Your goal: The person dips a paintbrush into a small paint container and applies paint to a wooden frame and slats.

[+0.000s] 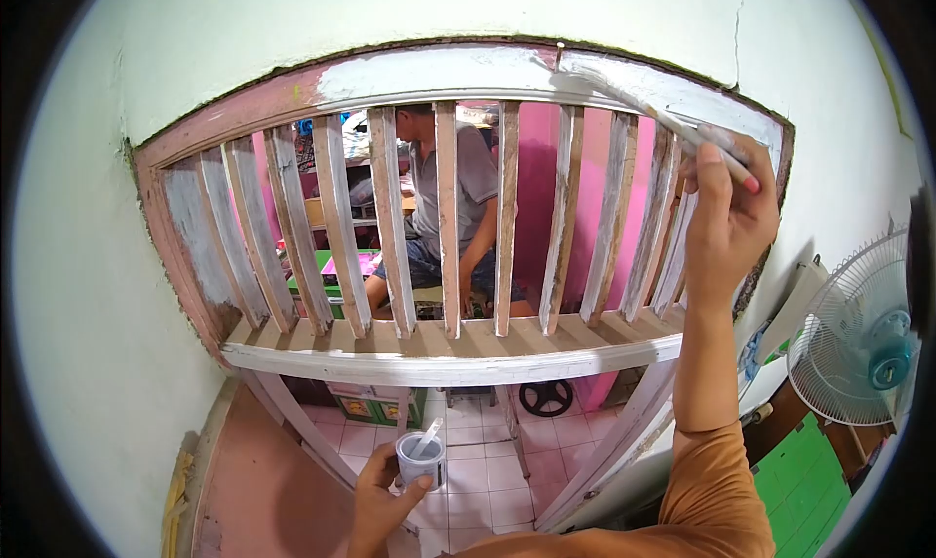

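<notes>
My left hand (pixel 383 497) grips a round grey tin (pixel 435 468) upright, presumably against spills; my right hand (pixel 726 190), a pale, red-ended paintbrush (pixel 675 123).

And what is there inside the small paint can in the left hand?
Inside the small paint can, a flat whitish stick leans, its upper end rising above the rim. Its lower end is hidden, and how full the can is cannot be told.
</notes>
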Demonstrator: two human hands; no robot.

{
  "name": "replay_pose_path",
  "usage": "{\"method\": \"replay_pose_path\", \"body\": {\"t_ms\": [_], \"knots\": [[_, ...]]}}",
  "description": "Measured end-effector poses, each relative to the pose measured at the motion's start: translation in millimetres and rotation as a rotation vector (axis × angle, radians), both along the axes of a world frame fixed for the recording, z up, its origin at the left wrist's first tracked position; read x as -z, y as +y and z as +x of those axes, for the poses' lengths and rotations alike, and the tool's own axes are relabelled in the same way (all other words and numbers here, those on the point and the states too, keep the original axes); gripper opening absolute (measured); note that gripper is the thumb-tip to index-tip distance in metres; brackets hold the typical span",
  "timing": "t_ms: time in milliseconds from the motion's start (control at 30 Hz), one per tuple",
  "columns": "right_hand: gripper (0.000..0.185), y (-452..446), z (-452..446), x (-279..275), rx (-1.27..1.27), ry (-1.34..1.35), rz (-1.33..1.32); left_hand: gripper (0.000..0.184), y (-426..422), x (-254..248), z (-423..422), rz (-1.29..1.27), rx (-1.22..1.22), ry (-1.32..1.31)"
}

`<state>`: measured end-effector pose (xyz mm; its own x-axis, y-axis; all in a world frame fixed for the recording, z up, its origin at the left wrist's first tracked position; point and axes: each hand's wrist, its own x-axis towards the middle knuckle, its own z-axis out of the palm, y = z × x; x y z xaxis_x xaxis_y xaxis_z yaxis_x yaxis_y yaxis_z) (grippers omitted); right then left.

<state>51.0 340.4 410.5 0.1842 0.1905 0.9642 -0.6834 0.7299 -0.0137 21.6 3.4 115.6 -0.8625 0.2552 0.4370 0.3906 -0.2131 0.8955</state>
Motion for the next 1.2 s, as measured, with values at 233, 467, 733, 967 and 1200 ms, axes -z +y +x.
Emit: {"method": "replay_pose_path", "body": {"t_ms": [233, 467, 733, 967, 1200], "knots": [[0.017, 8.8, 6.9, -12.8, -0.027, 0.027, 0.045, 0.058, -2.1, 4.6, -0.5, -0.007, 0.007, -0.023], [0.02, 4.4, 25.3, -48.2, -0.068, -0.043, 0.034, 0.056, 1.4, -1.7, 1.7, 0.015, 0.008, -0.05], [0.023, 4.0, 30.6, -55.3, 0.045, -0.105, 0.031, 0.055, 1.7, 6.2, 0.1, 0.016, 0.014, -0.061], [0.021, -24.6, 17.2, -81.8, -0.032, -0.109, 0.332, 0.054, 6.9, 3.7, 0.9, 0.038, 0.048, -0.105], [0.016, -53.5, 18.1, -111.4, 0.252, -0.193, 0.523, 0.052, 6.1, 10.6, 0.2, 0.036, 0.037, -0.104]]}}
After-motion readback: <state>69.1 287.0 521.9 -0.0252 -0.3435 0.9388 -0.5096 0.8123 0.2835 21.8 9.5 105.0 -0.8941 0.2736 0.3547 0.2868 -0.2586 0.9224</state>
